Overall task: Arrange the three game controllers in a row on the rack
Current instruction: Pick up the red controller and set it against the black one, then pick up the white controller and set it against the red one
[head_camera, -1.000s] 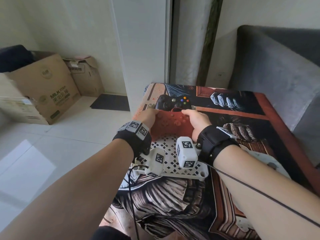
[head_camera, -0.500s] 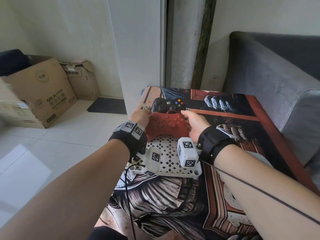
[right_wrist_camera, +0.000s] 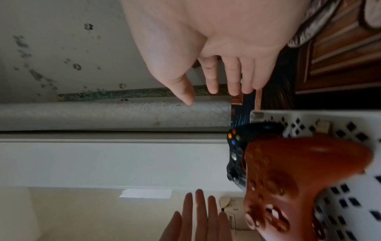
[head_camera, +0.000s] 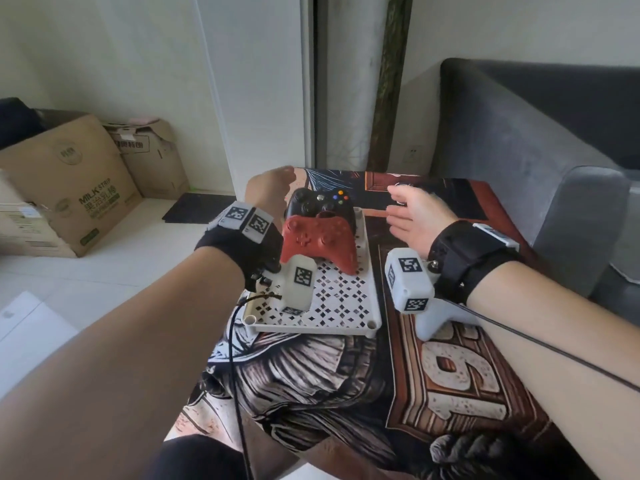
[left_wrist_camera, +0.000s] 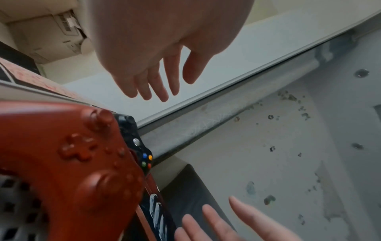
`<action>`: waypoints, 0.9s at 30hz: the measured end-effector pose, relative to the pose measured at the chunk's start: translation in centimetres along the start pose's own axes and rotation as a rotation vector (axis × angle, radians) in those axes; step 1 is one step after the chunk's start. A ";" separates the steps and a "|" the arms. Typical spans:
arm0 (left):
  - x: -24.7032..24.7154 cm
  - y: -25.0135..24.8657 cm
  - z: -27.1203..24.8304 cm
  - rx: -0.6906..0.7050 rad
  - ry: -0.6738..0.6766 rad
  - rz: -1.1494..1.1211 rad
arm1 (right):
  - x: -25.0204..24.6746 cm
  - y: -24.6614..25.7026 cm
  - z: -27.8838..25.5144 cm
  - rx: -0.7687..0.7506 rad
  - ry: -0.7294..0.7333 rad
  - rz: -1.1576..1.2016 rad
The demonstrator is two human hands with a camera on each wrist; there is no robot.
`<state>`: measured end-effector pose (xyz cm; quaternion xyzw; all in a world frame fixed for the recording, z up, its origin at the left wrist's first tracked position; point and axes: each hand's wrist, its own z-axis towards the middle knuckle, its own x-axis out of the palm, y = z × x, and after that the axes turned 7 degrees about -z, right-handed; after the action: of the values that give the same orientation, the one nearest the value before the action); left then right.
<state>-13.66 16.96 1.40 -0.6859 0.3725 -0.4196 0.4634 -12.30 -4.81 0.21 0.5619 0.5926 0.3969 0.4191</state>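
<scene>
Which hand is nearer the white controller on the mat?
Right. The right hand hovers open just beyond the white controller, whose wrist passes over it; the left hand is across the rack.

We see only part of the white controller (head_camera: 437,318): our right forearm and the wrist camera cover most of it in the head view. The black controller (head_camera: 320,203) is half hidden behind the red controller (head_camera: 320,242), whose lower left grip sits behind the left wrist camera. The left hand (head_camera: 268,192) shows only its back; the fingers are out of sight there. In the right wrist view the red controller is blurred, and the rack (right_wrist_camera: 350,203) is probably cut by the edge.
</scene>
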 end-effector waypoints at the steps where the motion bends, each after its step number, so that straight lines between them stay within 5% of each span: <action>1: 0.8 0.1 -0.6 -0.002 0.027 0.007 | -1.0 0.2 -0.3 -0.010 -0.022 0.004; 9: 8.1 3.7 -5.7 -0.125 0.333 -0.077 | -9.2 -1.0 -2.8 0.007 -0.142 0.002; 18: 13.4 10.6 -8.0 -0.327 0.324 -0.017 | -15.8 -5.2 -5.0 0.096 -0.218 0.013; 27: 13.7 15.8 -8.1 -0.382 0.254 0.065 | -15.7 -9.9 -6.0 0.145 -0.321 0.003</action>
<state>-18.01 -2.60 -8.69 -0.6903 0.5225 -0.4094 0.2879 -21.01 -21.06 -6.34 0.6476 0.5444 0.2590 0.4661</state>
